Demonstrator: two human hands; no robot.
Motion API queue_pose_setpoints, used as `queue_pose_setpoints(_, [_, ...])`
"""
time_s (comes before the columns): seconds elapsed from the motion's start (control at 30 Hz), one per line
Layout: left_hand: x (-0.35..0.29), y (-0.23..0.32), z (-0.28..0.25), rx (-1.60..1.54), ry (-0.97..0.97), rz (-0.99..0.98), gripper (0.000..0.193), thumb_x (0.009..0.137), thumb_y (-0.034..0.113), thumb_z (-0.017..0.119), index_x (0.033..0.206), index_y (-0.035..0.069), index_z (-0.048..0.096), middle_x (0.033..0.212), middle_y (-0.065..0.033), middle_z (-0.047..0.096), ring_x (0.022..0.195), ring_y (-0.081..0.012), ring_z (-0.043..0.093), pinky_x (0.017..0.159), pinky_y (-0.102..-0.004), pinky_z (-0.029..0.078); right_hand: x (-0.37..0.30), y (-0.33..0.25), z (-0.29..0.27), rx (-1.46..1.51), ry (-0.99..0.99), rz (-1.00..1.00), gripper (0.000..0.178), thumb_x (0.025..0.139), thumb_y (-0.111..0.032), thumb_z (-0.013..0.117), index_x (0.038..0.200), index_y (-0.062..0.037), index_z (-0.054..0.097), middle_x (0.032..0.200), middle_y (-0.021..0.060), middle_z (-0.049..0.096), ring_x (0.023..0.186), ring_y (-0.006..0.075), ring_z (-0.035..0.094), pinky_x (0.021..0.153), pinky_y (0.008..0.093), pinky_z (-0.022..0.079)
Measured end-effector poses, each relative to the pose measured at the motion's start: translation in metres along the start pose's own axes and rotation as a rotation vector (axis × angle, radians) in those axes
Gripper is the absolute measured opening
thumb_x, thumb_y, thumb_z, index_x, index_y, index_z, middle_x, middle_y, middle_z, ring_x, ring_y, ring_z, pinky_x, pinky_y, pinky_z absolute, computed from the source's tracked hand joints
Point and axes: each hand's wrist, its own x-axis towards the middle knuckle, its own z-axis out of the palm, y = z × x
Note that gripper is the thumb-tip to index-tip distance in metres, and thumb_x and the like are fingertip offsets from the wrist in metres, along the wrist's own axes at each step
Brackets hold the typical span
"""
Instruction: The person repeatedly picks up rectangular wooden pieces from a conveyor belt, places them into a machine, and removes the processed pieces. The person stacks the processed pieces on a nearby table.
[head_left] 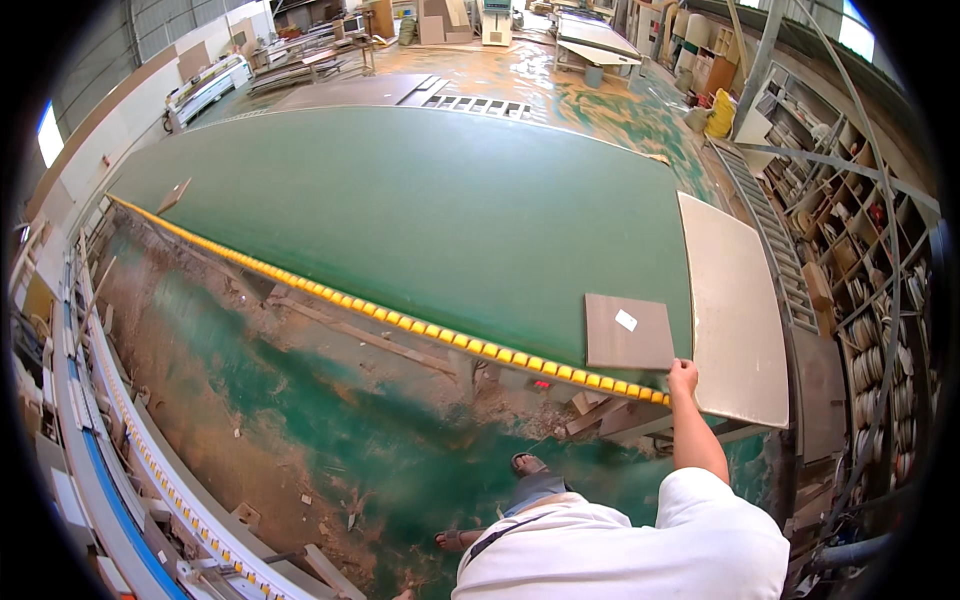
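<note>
My right hand (683,377) is closed at the near right corner of a flat brown panel (628,345), its fingers pinching that corner. The panel lies on the green belt (420,210) of a long conveyor table, by its right end. A small white label (626,320) is on the panel's top face. Just right of the hand, a pale beige board (740,310) covers the table's end. Of my left hand, at most a sliver of fingertips shows at the lower edge, too little to read.
Yellow rollers (440,332) line the conveyor's near edge. A smaller brown piece (175,195) lies at the belt's far left. Shelving (865,300) with rolls of edging stands at right. A long machine rail (130,430) runs along the left. Debris and dust cover the green floor (370,470).
</note>
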Motion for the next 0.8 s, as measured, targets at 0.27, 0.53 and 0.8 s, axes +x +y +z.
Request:
queue_pose_setpoints(0.27, [0.004,0.024,0.135,-0.195,0.061,0.03,0.049,0.1,0.034,0.059,0.136,0.001,0.051,0.128,-0.0143,0.063,0.102,-0.0308,0.067,0.086,-0.0454,0.055,0.072,0.079,-0.004,0.14,-0.241,0.487,0.055,0.084,-0.049,0.077,0.101,0.0032,0.068,0.082,0.0084,0.065,0.065,0.0214,0.058,0.057,0.0365,0.047])
queue_pose_setpoints(0.53, [-0.084,0.158,0.33,0.547,-0.204,0.37,0.038,0.094,0.024,0.068,0.124,0.001,0.063,0.109,-0.0095,0.07,0.092,-0.0175,0.068,0.075,-0.0329,0.054,0.12,0.045,-0.051,0.81,-0.372,0.466,0.034,0.1,-0.038,0.061,0.118,-0.0094,0.059,0.101,0.0028,0.067,0.079,0.0187,0.067,0.065,0.0314,0.057])
queue_pose_setpoints(0.8, [-0.2,0.3,0.368,0.321,-0.179,0.921,0.034,0.096,0.019,0.066,0.123,-0.002,0.064,0.114,-0.0109,0.07,0.104,-0.0177,0.065,0.093,-0.0314,0.05,0.059,-0.209,-0.005,0.617,-0.942,-0.088,0.035,0.096,-0.03,0.067,0.119,-0.0031,0.064,0.094,-0.0005,0.067,0.076,0.0076,0.062,0.058,0.0216,0.05])
